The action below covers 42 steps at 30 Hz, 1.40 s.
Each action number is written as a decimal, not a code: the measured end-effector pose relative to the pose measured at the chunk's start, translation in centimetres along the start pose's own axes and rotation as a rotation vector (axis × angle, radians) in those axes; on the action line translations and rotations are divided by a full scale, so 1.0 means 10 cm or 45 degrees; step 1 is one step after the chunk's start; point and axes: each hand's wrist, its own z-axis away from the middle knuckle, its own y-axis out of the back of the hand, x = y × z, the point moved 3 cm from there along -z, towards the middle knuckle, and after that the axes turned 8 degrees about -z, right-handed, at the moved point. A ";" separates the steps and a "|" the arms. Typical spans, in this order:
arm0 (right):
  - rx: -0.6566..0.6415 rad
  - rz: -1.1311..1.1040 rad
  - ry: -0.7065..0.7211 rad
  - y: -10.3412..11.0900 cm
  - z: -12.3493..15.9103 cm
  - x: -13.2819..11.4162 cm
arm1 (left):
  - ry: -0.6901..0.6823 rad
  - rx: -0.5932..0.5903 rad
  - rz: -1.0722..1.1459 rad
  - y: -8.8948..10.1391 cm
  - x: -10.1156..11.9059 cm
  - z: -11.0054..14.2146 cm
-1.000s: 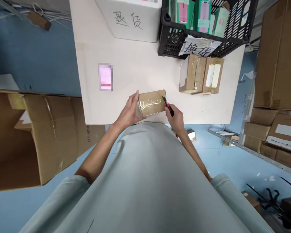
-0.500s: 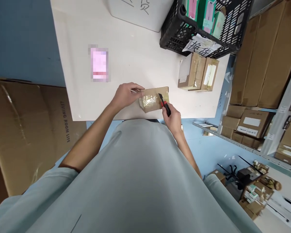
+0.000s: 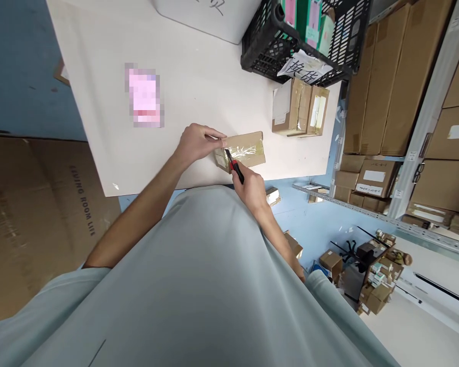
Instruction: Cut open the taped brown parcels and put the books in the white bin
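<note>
A small cardboard box [image 3: 248,148] with shiny clear tape across its top lies near the front edge of the white table. My left hand [image 3: 197,142] grips the box's left end, thumb and fingers at its upper left corner. In my right hand [image 3: 252,188] is a black and red box cutter [image 3: 236,168], fingers wrapped round its handle. The cutter's tip meets the left end of the box, close to my left fingertips. Whether the blade has gone into the tape I cannot make out.
Two taped cardboard boxes [image 3: 300,108] stand on the table's right side, before a black plastic crate [image 3: 260,53] holding green and pink packages. A white bin [image 3: 206,18] is at the back. A blurred pink item [image 3: 144,97] lies on the left. Shelves of cartons [image 3: 378,176] stand to the right.
My right hand has brought the box cutter leftward along the box, from its right part to its left end. My left hand stays on the box. The whole view has shifted a little.
</note>
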 end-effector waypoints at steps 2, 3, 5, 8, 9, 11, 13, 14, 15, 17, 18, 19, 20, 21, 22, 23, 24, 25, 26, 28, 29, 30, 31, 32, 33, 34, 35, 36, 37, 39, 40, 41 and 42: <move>-0.004 0.019 -0.016 0.01 0.01 -0.03 | 0.000 0.001 0.008 -0.01 0.00 0.00; -0.003 0.025 -0.024 0.01 0.02 -0.05 | 0.001 0.003 0.009 -0.01 0.01 0.00; 0.000 0.035 -0.039 0.01 0.03 -0.07 | 0.012 0.006 0.005 -0.02 0.01 0.00; 0.006 0.025 -0.037 0.02 0.03 -0.09 | 0.017 0.009 0.005 -0.03 0.02 0.01; 0.008 0.017 -0.033 0.03 0.04 -0.10 | 0.013 0.009 0.010 -0.03 0.02 0.01; -0.002 0.020 -0.036 0.04 0.04 -0.11 | 0.004 0.012 0.020 -0.04 0.02 0.02; -0.030 0.054 -0.055 0.05 0.04 -0.13 | 0.001 0.013 0.026 -0.04 0.01 0.03; -0.045 0.071 -0.066 0.06 0.05 -0.14 | 0.000 0.013 0.027 -0.05 0.00 0.03; -0.057 0.084 -0.078 0.07 0.04 -0.16 | -0.002 0.013 0.029 -0.05 0.00 0.03; -0.069 0.092 -0.100 0.08 0.03 -0.20 | -0.004 0.018 0.032 -0.06 0.01 0.04; -0.074 0.093 -0.110 0.08 0.02 -0.23 | 0.000 0.026 0.030 -0.06 0.02 0.05; -0.079 0.098 -0.121 0.09 0.00 -0.26 | 0.009 0.038 0.026 -0.06 0.02 0.06; -0.086 0.110 -0.134 0.09 -0.01 -0.29 | 0.023 0.050 0.020 -0.06 0.03 0.07; -0.093 0.126 -0.152 0.09 -0.02 -0.32 | 0.038 0.062 0.013 -0.05 0.04 0.08; -0.104 0.145 -0.173 0.10 -0.02 -0.35 | 0.051 0.074 0.004 -0.05 0.04 0.09; -0.120 0.167 -0.201 0.10 -0.01 -0.37 | 0.062 0.085 -0.004 -0.05 0.05 0.10; -0.143 0.190 -0.234 0.10 0.01 -0.39 | 0.070 0.094 -0.011 -0.05 0.05 0.11; -0.169 0.211 -0.267 0.10 0.04 -0.40 | 0.074 0.101 -0.016 -0.05 0.06 0.13; -0.194 0.227 -0.295 0.10 0.08 -0.41 | 0.077 0.104 -0.019 -0.05 0.06 0.14; -0.231 0.243 -0.333 0.09 0.15 -0.40 | 0.080 0.100 -0.016 -0.07 0.05 0.16; -0.241 0.244 -0.342 0.09 0.19 -0.39 | 0.080 0.094 -0.012 -0.08 0.05 0.18; -0.249 0.243 -0.343 0.08 0.22 -0.38 | 0.080 0.090 -0.007 -0.09 0.05 0.19; -0.256 0.242 -0.340 0.07 0.24 -0.36 | 0.081 0.091 -0.001 -0.11 0.05 0.21; -0.262 0.243 -0.338 0.07 0.24 -0.35 | 0.083 0.098 0.005 -0.12 0.05 0.23; -0.266 0.245 -0.334 0.06 0.24 -0.34 | 0.086 0.110 0.008 -0.13 0.06 0.25; -0.267 0.246 -0.329 0.06 0.23 -0.33 | 0.090 0.127 0.008 -0.14 0.07 0.26; -0.267 0.247 -0.323 0.06 0.20 -0.33 | 0.094 0.147 0.001 -0.14 0.08 0.28; -0.266 0.247 -0.316 0.05 0.18 -0.33 | 0.098 0.171 -0.014 -0.14 0.09 0.29; -0.266 0.248 -0.304 0.05 0.15 -0.34 | 0.101 0.193 -0.038 -0.14 0.11 0.29; -0.269 0.251 -0.267 0.05 0.11 -0.35 | 0.106 0.223 -0.086 -0.14 0.13 0.30; -0.278 0.252 -0.251 0.05 0.11 -0.35 | 0.109 0.230 -0.104 -0.14 0.13 0.30; -0.299 0.251 -0.234 0.04 0.12 -0.34 | 0.115 0.237 -0.118 -0.14 0.14 0.29; -0.327 0.250 -0.220 0.03 0.15 -0.32 | 0.127 0.246 -0.127 -0.13 0.15 0.29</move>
